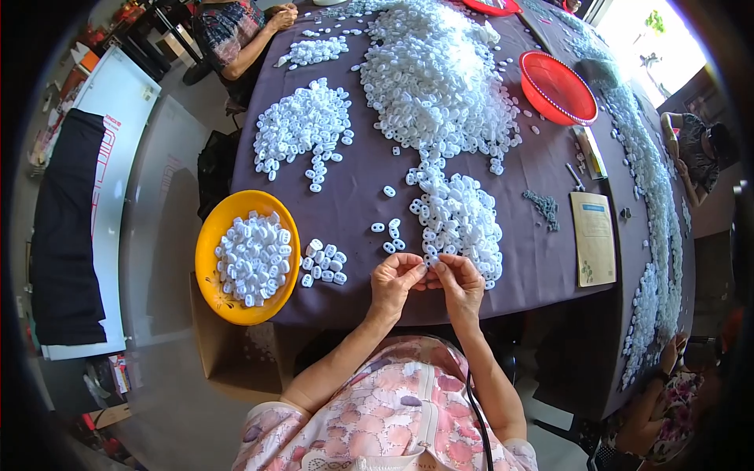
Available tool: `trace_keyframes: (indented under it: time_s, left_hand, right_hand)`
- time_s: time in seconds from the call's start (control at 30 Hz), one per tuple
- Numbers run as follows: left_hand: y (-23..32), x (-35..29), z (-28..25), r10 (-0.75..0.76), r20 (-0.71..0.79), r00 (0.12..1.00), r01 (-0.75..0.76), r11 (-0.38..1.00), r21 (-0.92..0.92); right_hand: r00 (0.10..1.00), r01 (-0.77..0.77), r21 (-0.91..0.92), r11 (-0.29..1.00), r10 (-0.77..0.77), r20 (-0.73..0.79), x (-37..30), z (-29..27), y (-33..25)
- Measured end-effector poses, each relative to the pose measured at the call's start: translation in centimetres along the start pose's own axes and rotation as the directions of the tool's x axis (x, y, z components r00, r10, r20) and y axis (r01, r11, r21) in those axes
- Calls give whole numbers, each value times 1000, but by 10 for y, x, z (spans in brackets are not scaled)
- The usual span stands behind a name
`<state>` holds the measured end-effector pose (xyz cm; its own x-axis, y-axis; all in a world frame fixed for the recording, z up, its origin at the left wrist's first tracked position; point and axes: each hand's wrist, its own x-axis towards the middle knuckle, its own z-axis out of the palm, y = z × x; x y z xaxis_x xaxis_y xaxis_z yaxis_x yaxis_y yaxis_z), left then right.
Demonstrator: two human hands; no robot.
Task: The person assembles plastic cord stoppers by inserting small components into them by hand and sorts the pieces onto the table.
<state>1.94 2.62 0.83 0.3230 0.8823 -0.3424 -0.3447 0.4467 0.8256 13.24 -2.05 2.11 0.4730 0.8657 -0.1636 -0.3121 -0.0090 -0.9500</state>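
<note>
Small white oval plastic piece (429, 268) sits right between the two hands at the near table edge, pinched from both sides as far as I can read it; too small to give its long axis. Left hand (395, 281) has fingertips pressed together on it from the left, right hand (459, 284) meets it from the right, so neither is nearer. Just beyond the fingertips lies the near heap of white plastic pieces (459, 220) on the purple tablecloth (353, 188). Round orange plastic bowl (212, 235), part filled with the same pieces, sits to the left, well apart from the left hand.
</note>
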Motion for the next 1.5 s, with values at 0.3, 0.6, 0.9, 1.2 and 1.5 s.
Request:
trace_keyframes:
  time_s: [0.3, 0.6, 0.9, 1.2, 1.5]
  left_hand:
    - [1, 1, 3, -13, 13, 1000, 14, 999, -52]
    - [5, 0, 9, -13, 8, 1000, 14, 991, -129]
    - [4, 1, 13, -32, -36, 999, 27, 992, -126]
    - [6, -2, 22, -63, -68, 996, 53, 989, -141]
    - [1, -1, 19, -32, -83, 996, 28, 998, -56]
  right_hand:
    - [996, 84, -98, 992, -84, 6, 0, -2, 8]
    - [986, 166, -220, 961, -164, 29, 3, 0, 4]
    - [966, 250, -315, 916, -214, 146, 7, -10, 1]
    - [892, 448, -560, 697, -389, 229, 6, -8, -9]
    - [872, 488, -546, 681, -412, 265, 6, -11, -11]
